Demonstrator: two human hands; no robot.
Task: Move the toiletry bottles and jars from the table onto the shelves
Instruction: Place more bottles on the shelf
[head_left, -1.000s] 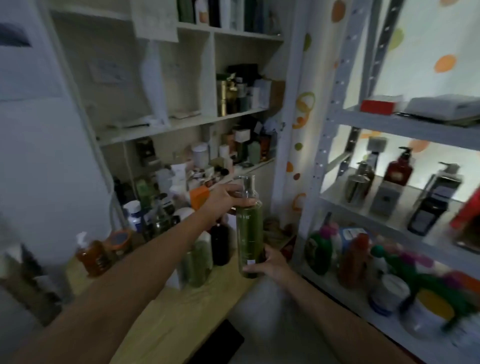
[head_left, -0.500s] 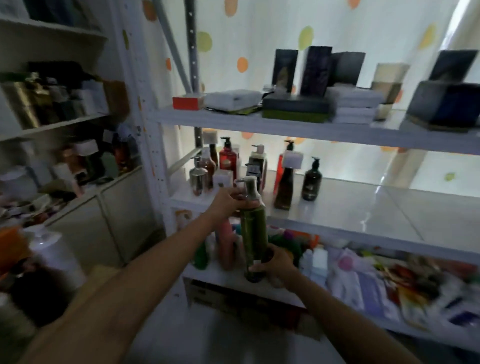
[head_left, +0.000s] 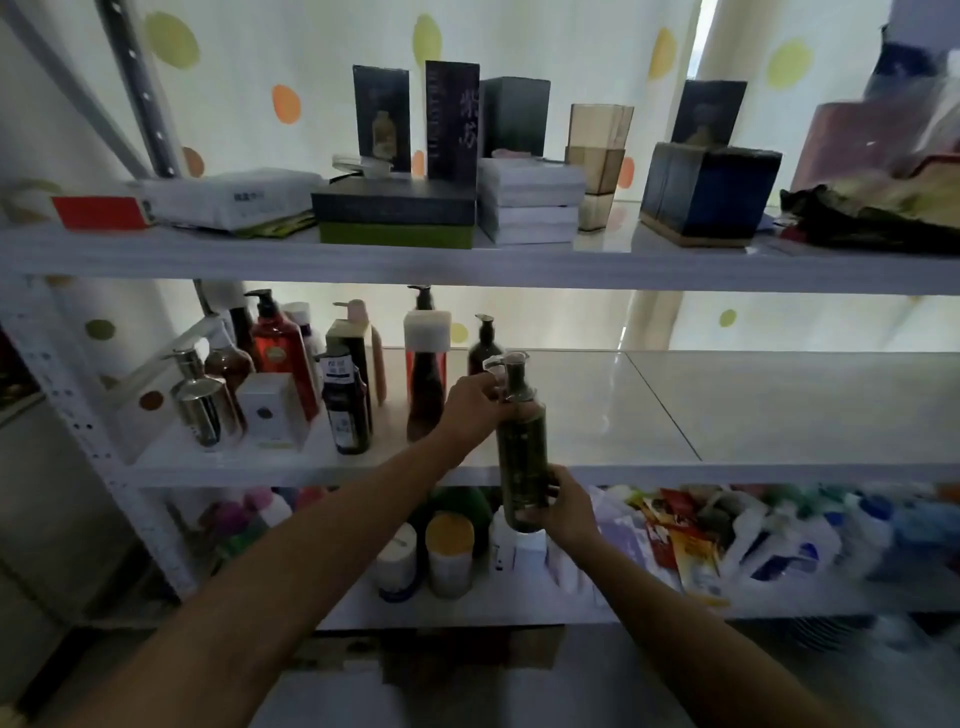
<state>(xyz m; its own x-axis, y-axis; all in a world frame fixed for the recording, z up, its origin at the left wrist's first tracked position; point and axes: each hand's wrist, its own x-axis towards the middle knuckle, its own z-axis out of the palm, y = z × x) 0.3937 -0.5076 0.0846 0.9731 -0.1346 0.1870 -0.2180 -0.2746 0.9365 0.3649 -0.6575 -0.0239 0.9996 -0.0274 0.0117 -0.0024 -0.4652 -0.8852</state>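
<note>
The tall green pump bottle (head_left: 521, 452) stood upright in the air in front of the middle shelf (head_left: 727, 415), the left hand (head_left: 470, 402) pinching its neck under the pump and the right hand (head_left: 563, 506) curled round its base, which hung lower than the shelf's front lip. Unless raised first, that base would likely have knocked the lip and jolted the bottle out of the 2 light grips. The left hand sat close to the brown white-capped bottle (head_left: 427, 384) and the dark pump bottle (head_left: 485, 345), and a nudge on the way in could have toppled them.
</note>
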